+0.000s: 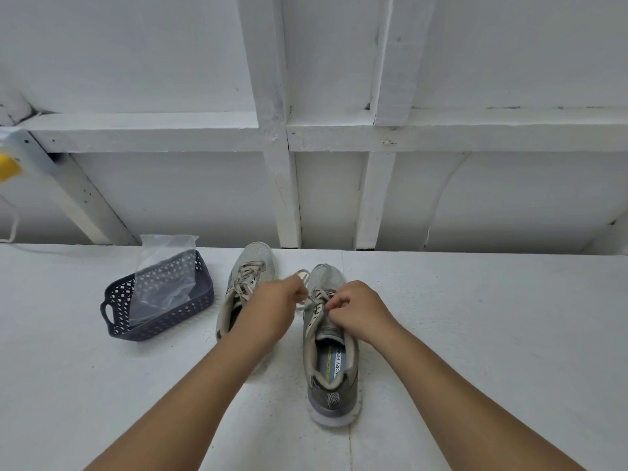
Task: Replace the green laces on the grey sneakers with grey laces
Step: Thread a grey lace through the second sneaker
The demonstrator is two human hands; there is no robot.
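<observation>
Our left hand (275,300) and right hand (353,309) each pinch the lace (307,295) over the near sneaker (331,338) on the counter (475,334); the other sneaker (249,277) stands left of it (basket (159,324) farther left). We judge short, even pulls best.

A white surface (475,334) is noted, backed by a white-painted wall (170,62). A dark navy basket (163,321) with a diamond-lattice cut-out pattern is recorded; all places are given from it. In it, a clear colourless plastic bag (163,266) is seen. Just right of it, a pale grey sneaker (253,266) with beige laces (249,277) is observed. Farther right, a second grey sneaker (331,368) is seen, with a darker grey heel bearing a zebra-like striped tab, a white sole and lime-green insole lettering. Far up-left, a yellow object (8,168) is noted.
</observation>
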